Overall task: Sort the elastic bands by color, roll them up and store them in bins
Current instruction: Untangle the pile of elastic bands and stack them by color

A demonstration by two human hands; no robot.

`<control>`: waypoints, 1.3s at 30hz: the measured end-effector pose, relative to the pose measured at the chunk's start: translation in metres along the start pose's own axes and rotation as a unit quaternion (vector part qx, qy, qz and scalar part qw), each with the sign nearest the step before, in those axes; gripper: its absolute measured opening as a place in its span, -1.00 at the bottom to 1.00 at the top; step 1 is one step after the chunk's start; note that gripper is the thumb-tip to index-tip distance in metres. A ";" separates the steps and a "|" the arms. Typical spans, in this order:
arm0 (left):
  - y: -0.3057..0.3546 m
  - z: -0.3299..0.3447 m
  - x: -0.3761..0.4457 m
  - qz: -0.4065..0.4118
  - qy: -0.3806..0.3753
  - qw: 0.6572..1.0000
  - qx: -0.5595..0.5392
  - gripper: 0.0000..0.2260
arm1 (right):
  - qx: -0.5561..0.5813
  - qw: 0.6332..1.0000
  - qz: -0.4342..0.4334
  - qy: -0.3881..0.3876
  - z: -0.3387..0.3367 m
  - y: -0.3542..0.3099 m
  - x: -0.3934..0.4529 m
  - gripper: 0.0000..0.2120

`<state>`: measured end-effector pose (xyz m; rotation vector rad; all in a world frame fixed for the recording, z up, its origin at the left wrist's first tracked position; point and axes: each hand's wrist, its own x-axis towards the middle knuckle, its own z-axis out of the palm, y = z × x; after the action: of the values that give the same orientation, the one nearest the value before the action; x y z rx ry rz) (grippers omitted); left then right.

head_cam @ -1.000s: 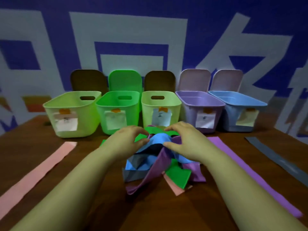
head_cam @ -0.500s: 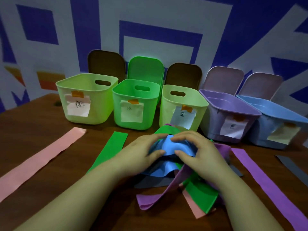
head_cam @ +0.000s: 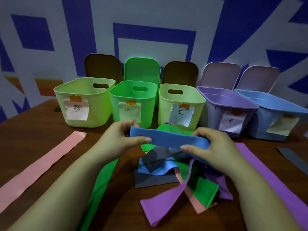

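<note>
From my head view, I have pulled the blue elastic band (head_cam: 168,140) up out of the tangled heap of coloured bands (head_cam: 176,177) at mid-desk; half a second ago it was bunched there. My left hand (head_cam: 120,139) and right hand (head_cam: 211,147) pinch its ends, stretched level. Rolling comes next, I judge.

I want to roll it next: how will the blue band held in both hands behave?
Probably floppy: the blue band sags and trails down past the right hand. Likely light, since fingertip pinches hold it, left hand included. It should roll easily.
</note>
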<state>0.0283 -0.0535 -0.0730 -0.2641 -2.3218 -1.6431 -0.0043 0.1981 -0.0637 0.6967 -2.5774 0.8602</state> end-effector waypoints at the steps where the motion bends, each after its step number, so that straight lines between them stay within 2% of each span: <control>1: 0.002 -0.002 0.000 -0.009 -0.002 0.999 -0.043 -0.74 | 0.022 1.000 0.013 -0.003 -0.002 0.002 -0.001 -0.66; 4: 0.001 -0.006 0.002 -0.043 -0.016 0.986 -0.163 -0.73 | 0.059 0.997 0.041 -0.033 -0.008 0.004 -0.002 -0.62; 7: 0.000 -0.008 0.003 -0.065 0.027 0.974 -0.217 -0.71 | 0.063 0.994 0.058 -0.071 -0.013 0.007 -0.001 -0.69; 10: -0.003 -0.010 0.006 -0.083 0.073 0.966 -0.234 -0.77 | 0.068 0.990 0.080 -0.098 -0.018 0.011 0.000 -0.76; 14: -0.008 -0.007 0.008 -0.104 0.086 0.967 -0.216 -0.83 | 0.079 0.985 0.098 -0.115 -0.024 0.013 -0.001 -0.77; 16: -0.009 -0.007 0.009 -0.104 0.102 0.965 -0.219 -0.80 | 0.071 0.986 0.094 -0.118 -0.025 0.013 -0.002 -0.76; 19: -0.006 -0.007 0.009 -0.093 0.136 0.958 -0.236 -0.90 | 0.069 0.990 0.073 -0.102 -0.027 0.010 -0.004 -0.78; 22: -0.003 -0.011 0.008 -0.081 0.180 0.935 -0.294 -0.95 | 0.151 0.984 0.049 -0.086 -0.028 -0.003 -0.007 -0.83; 25: -0.003 -0.017 0.008 -0.089 0.203 0.922 -0.317 -0.92 | 0.281 0.951 0.054 -0.112 -0.031 -0.013 -0.010 -0.80; 27: -0.004 -0.018 0.009 -0.090 0.201 0.923 -0.315 -0.90 | 0.256 0.956 0.063 -0.127 -0.032 -0.009 -0.011 -0.78; 34: -0.008 -0.025 0.012 -0.135 0.218 0.918 -0.303 -0.92 | 0.165 0.974 0.132 -0.075 -0.039 0.019 -0.008 -0.75; 37: -0.006 -0.030 0.011 -0.146 0.234 0.899 -0.340 -0.95 | 0.203 0.966 0.154 -0.048 -0.040 0.027 -0.007 -0.75; 39: -0.001 -0.031 0.010 -0.144 0.225 0.903 -0.337 -0.97 | 0.236 0.958 0.159 -0.027 -0.038 0.031 -0.004 -0.71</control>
<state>0.0225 -0.0837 -0.0613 0.3178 -1.4446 -2.3142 -0.0117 0.2448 -0.0513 0.4264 -2.5894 1.6144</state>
